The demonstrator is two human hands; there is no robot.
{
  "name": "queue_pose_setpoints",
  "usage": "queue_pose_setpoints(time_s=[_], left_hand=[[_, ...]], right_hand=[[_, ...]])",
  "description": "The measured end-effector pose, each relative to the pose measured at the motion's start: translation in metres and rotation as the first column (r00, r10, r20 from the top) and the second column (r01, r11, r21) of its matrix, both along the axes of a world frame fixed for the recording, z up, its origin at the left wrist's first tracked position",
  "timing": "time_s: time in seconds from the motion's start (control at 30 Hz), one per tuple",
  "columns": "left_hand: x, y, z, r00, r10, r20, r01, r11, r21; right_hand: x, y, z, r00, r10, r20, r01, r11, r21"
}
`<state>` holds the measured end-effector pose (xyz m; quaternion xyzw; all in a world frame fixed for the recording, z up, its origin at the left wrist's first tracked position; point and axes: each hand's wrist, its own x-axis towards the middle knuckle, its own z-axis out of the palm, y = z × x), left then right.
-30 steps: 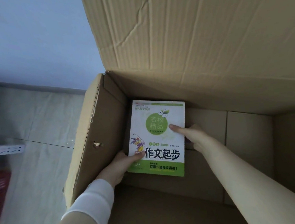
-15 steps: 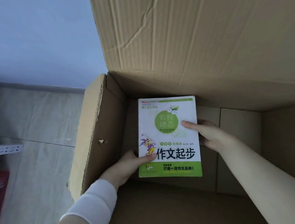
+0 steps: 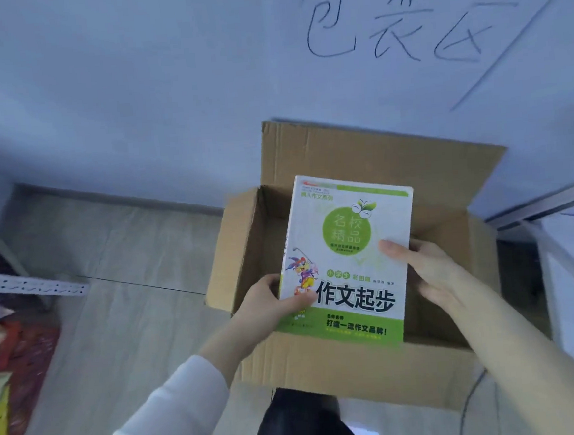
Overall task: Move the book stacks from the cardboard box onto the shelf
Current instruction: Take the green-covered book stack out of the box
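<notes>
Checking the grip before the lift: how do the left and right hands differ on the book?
The left hand grips the book low on its spine edge, a white cuff at its wrist; the right hand holds the opposite edge higher up, forearm bare. Both lay a thumb on the cover.

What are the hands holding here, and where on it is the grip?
A green-and-white book, or a stack under its cover, above the cardboard box. The left hand pinches its left edge low down; the right hand grips the right edge, thumb on the cover.
</notes>
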<state>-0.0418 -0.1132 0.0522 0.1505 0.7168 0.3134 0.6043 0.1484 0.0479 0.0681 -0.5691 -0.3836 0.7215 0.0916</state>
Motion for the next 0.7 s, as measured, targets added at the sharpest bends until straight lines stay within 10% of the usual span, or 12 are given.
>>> queue_pose_setpoints(time_s=[0.7], left_hand=[[-0.044, -0.327, 0.254, 0.803, 0.543, -0.244, -0.403, 0.798, 0.449]], right_hand=[[-0.144, -0.258, 0.268, 0.796, 0.495, -0.349, -0.363, 0.851, 0.378]])
